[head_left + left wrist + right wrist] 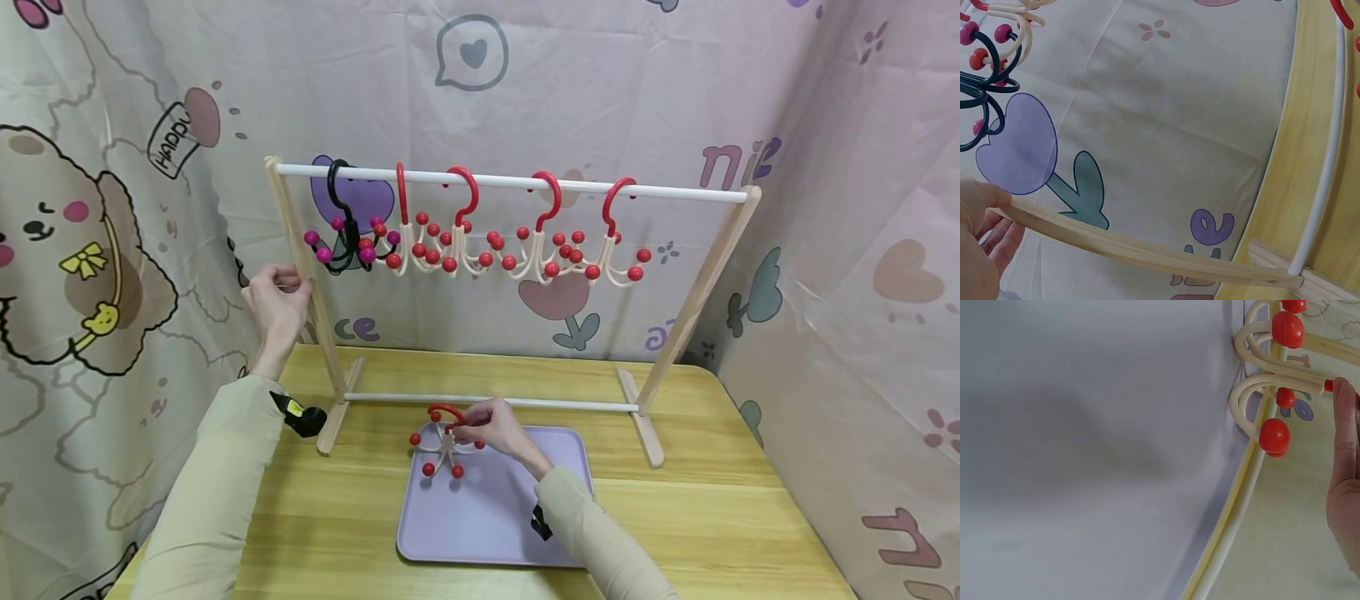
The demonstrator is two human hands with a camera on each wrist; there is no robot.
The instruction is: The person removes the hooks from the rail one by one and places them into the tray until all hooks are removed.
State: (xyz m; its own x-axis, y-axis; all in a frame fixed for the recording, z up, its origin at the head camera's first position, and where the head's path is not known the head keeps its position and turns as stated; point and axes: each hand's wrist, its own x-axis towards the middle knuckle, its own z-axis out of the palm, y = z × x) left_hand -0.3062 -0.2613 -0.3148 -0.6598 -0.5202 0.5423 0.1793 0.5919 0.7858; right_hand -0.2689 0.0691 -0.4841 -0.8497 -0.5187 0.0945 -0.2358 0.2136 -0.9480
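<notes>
My left hand (276,307) pinches the left wooden post (321,325) of a hanging rack, thumb on one side and fingers on the other. The left wrist view shows this hold on the post (1116,244) close up. Over the back left of a lilac tray (495,521), my right hand (497,427) grips a cream claw hanger (447,450) by its red hook. Its curved arms spread out below, each tipped with a red ball. In the right wrist view the fingers (1344,431) lie along the hook, partly out of frame.
From the rack's white top bar (510,181) hang several cream claw hangers (538,254) with red hooks and one black claw hanger (349,242) at the left end. A white lower bar (555,403) runs behind the tray. Printed curtains (855,333) surround the wooden table (712,517).
</notes>
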